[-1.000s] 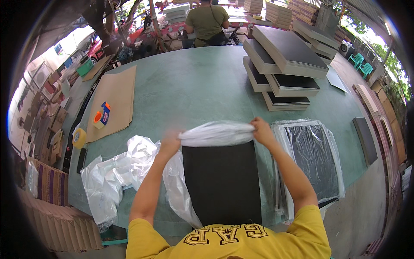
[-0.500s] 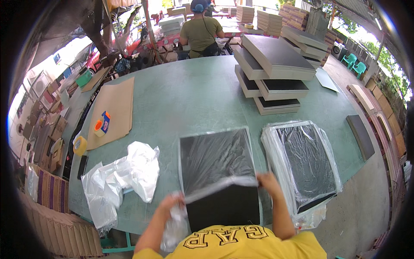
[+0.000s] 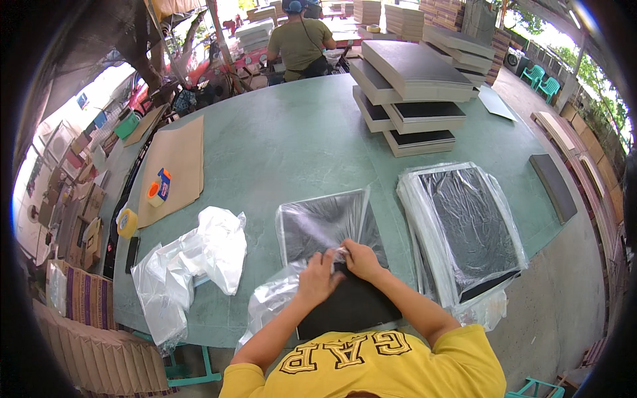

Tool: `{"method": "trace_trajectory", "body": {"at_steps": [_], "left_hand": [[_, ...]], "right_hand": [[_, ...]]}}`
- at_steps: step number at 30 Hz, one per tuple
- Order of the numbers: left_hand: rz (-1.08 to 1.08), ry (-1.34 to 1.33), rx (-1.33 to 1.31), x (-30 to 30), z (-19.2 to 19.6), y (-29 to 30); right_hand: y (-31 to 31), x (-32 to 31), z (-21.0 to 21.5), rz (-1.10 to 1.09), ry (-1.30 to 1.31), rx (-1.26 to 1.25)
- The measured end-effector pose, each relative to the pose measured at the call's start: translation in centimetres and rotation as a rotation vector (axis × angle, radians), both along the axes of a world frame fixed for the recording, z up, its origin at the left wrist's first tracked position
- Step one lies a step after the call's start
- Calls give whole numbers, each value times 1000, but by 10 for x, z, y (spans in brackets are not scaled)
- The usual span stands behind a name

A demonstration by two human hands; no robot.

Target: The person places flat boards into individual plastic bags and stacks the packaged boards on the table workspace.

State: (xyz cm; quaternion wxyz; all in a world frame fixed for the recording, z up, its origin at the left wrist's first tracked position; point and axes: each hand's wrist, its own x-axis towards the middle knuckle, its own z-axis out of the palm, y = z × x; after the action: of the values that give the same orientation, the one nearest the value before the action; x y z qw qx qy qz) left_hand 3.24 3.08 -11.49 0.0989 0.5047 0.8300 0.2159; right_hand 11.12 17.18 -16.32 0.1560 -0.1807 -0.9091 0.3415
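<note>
Right hand (image 3: 363, 261) pinches clear bag (image 3: 310, 229) | left hand (image 3: 317, 280), at its 8 o'clock: can't tell if gripping | black board (image 3: 358, 306): hands hide some, yellow shirt (image 3: 424, 373) some at 6 o'clock

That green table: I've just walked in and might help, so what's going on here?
A person in a yellow shirt is handling clear plastic over a black panel. The right hand pinches the bunched plastic; the left hand is close beside it. The panel's far part is covered, its near part bare. Plastic-covered panels lie to the right, loose plastic to the left.
</note>
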Motion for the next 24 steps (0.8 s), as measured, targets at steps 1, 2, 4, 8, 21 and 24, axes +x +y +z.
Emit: {"method": "trace_trajectory", "body": {"at_steps": [1,2,4,8,21,24], "left_hand": [[36,96,55,-18,-26,-1],[43,191,239,-40,-41,-9],[189,219,93,-63,-43,-18],[336,184,91,-63,-40,-70],[305,-318,121,57,-40,-159],[405,-391,198,54,-22,-156]], "right_hand": [[-4,-5,10,-7,-16,-99],[-6,0,29,101,-72,-33],[2,16,39,52,-188,70],[29,57,31,-246,-247,241],[-56,176,21,-256,-290,-212],[-65,185,33,-186,-240,-24]]}}
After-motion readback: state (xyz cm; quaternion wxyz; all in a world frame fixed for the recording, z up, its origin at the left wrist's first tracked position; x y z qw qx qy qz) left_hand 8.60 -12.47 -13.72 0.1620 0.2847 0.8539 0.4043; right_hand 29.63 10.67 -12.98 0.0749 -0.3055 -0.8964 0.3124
